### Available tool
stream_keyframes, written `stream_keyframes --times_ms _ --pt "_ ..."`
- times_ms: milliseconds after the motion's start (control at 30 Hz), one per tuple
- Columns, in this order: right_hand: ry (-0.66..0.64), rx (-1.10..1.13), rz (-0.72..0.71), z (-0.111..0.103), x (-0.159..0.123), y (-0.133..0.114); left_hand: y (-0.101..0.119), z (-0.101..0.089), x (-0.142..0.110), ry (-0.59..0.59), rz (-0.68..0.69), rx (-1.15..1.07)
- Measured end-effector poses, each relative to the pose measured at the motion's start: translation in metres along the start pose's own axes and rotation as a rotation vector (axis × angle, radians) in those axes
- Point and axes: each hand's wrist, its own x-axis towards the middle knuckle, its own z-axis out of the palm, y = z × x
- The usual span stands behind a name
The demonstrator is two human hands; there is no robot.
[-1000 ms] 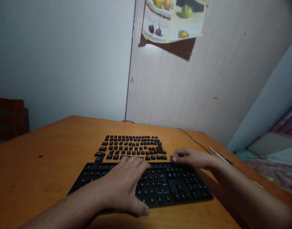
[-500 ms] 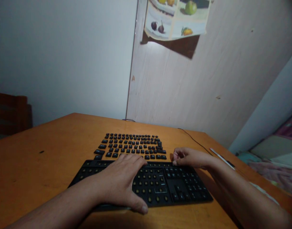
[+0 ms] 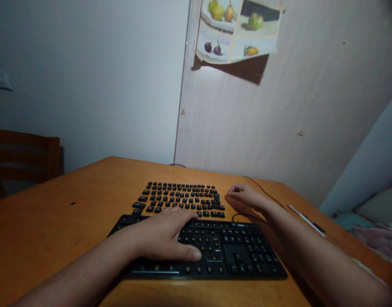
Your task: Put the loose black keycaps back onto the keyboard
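While my left hand (image 3: 164,236) lies spread on the keyboard (image 3: 236,248), grasping nothing | my curled right hand (image 3: 245,195) is right of the loose keycaps (image 3: 216,198); can't tell if it pinches anything | keyboard lies lengthwise left-to-right, nearer me than the keycaps.

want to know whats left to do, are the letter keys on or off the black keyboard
Off: the black plastic keyboard shows bare key posts there, and loose black keycaps lie in rows behind it.
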Motion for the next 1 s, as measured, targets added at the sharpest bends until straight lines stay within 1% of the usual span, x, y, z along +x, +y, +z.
stream_keyframes --times_ms 67,167,233,300,400,500,567,667,867,1000 --pt "0.033 -0.005 0.009 0.006 0.02 0.006 0.004 -0.009 0.002 -0.002 -0.036 -0.022" --pt "0.058 -0.019 0.029 0.017 0.048 0.012 0.004 -0.024 0.009 0.03 -0.091 -0.005" --pt "0.051 -0.035 0.038 0.025 0.063 0.015 0.0 -0.033 0.016 0.035 -0.148 0.043" --pt "0.015 -0.05 0.041 0.032 0.075 0.017 -0.005 -0.037 0.025 0.037 -0.205 0.072" --pt "-0.05 -0.068 0.034 0.039 0.086 0.019 -0.01 -0.032 0.036 0.124 -0.293 0.097" --pt "-0.098 -0.095 0.019 0.041 0.092 0.019 -0.01 -0.018 0.042 0.196 -0.295 0.085" --pt "-0.125 -0.118 0.009 0.04 0.095 0.019 -0.01 -0.011 0.041 0.185 -0.267 0.07" --pt "-0.149 -0.142 -0.01 0.037 0.1 0.019 -0.014 -0.008 0.036 0.176 -0.253 0.024" --pt "-0.113 -0.142 -0.083 0.036 0.108 0.023 -0.031 -0.012 0.023 0.137 -0.325 -0.037" --pt "-0.093 -0.139 -0.106 0.037 0.108 0.023 -0.033 -0.011 0.023 0.105 -0.343 -0.042"
